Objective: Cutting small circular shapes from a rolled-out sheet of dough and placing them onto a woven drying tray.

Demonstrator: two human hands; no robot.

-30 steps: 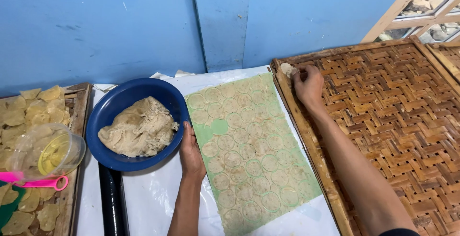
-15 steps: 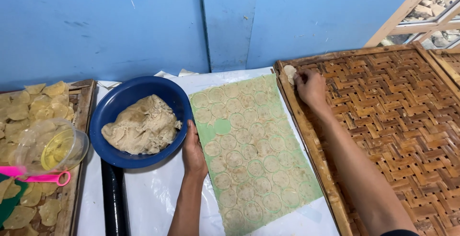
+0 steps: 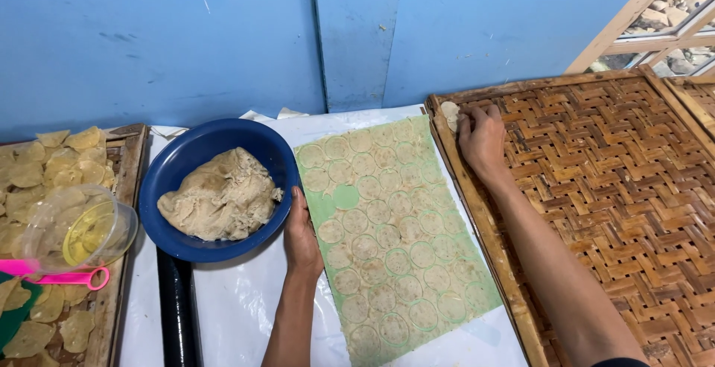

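A green sheet [image 3: 346, 197] covered with several thin round dough discs lies on white plastic in the middle. My left hand [image 3: 302, 234] rests flat at the sheet's left edge, touching the rim of a blue bowl [image 3: 186, 162] that holds a lump of beige dough [image 3: 220, 196]. My right hand [image 3: 482, 140] presses a single dough disc [image 3: 449, 112] onto the near left corner of a woven bamboo tray [image 3: 618, 181], fingers spread over it.
A second tray [image 3: 123, 188] at the left holds several dried yellowish discs, a clear plastic cup [image 3: 78, 229] with yellow liquid and a pink tool [image 3: 52, 272]. A black roller [image 3: 173, 307] lies below the bowl. A blue wall stands behind.
The view has shifted slightly. Both hands stay in nearly the same places, the right one still on the disc at the tray's corner.
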